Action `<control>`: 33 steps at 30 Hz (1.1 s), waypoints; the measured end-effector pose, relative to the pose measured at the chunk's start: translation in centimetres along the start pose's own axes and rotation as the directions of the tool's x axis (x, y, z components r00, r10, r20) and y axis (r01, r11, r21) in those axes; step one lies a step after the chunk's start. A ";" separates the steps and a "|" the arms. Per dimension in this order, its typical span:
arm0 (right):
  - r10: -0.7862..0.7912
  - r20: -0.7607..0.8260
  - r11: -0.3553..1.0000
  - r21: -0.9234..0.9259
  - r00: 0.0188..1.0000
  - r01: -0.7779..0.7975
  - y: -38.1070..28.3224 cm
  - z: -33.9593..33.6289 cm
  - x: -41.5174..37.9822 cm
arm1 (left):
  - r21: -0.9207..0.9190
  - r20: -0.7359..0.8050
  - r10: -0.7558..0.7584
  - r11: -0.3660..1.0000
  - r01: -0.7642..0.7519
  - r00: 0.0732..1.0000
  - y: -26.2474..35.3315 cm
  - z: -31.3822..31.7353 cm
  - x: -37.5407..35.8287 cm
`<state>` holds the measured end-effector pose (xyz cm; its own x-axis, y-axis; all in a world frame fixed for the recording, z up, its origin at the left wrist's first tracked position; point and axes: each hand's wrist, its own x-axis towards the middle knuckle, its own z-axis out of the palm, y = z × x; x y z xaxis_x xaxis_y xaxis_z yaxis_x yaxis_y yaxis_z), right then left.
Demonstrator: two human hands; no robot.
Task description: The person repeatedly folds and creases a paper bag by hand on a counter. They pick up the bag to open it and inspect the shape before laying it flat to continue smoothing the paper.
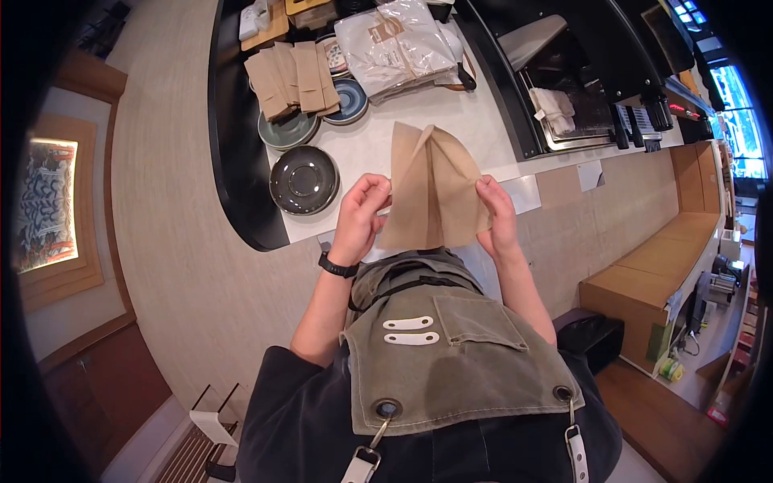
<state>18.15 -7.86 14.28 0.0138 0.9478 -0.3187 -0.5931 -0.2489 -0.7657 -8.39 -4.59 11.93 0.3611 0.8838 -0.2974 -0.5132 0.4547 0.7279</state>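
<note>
A brown paper napkin (435,189), partly unfolded with creases down its middle, is held up in front of my apron. My left hand (362,213) pinches its left edge between thumb and fingers, and a black band circles that wrist. On the opposite edge, my right hand (498,211) grips the paper with the thumb in front. Several folded brown napkins (290,76) lie in overlapping piles on the counter beyond my left hand. A dark glossy plate (304,179) sits closest to that hand, with a green plate (288,133) and a blue plate (349,101) behind it.
A plastic-wrapped white package (394,52) lies at the back of the white counter (475,129). To the right is a black appliance with a metal tray (576,141) and a folded cloth (553,111). Brown boxes (656,258) stand farther right.
</note>
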 end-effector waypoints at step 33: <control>0.077 0.498 0.967 0.174 0.864 -0.186 -8.4 1.9 10.0 | 0.317 -0.018 0.332 0.896 -0.309 0.943 -6.4 9.6 10.3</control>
<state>21.71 4.09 18.61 -0.4345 0.8990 -0.0556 -0.7161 -0.3822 -0.5840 6.14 0.53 10.16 0.1561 0.9865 -0.0500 -0.3247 0.0991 0.9406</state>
